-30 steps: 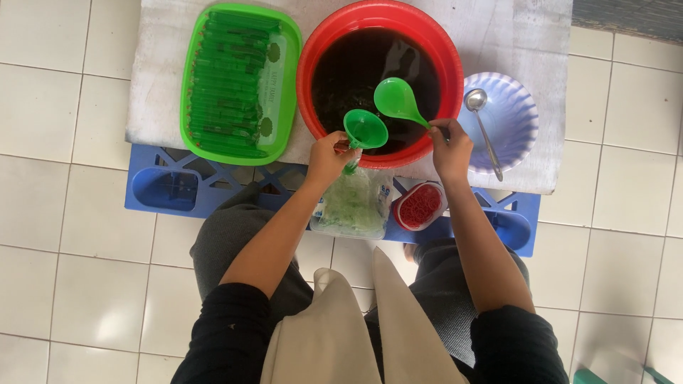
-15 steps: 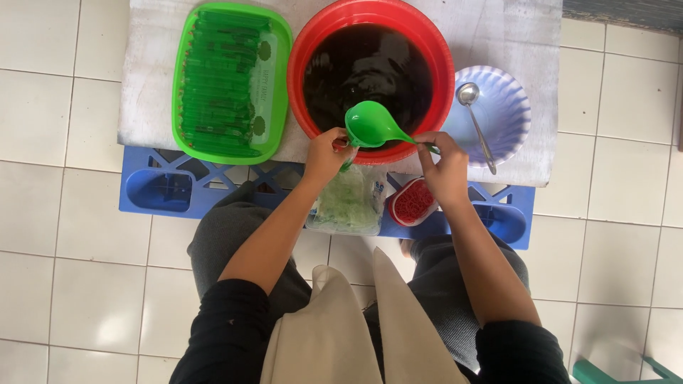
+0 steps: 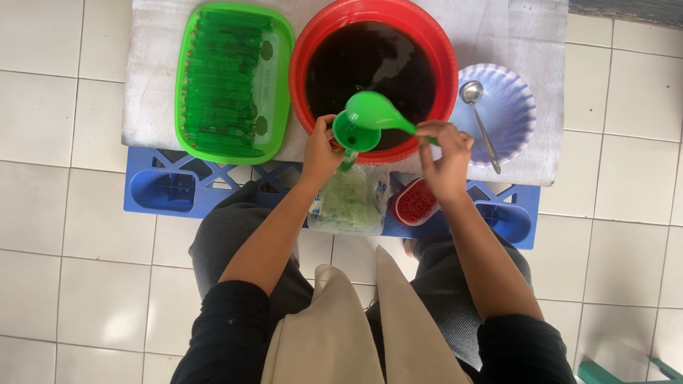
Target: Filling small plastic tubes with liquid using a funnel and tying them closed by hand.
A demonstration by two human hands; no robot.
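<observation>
Around the one red basin (image 3: pixel 306 64) I count one green tray (image 3: pixel 281 107), one ladle (image 3: pixel 376 112), one funnel (image 3: pixel 353 135), one spoon (image 3: pixel 478 114).

green funnel (image 3: pixel 355 134): upright, at red basin's near rim | green ladle (image 3: pixel 377 112): bowl tipped just above the funnel's mouth

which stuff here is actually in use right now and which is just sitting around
In use: left hand holding green funnel; right hand tipping green ladle over it; red basin of dark liquid.

Lying about: green tray, metal spoon in lilac bowl, blue crate.
</observation>
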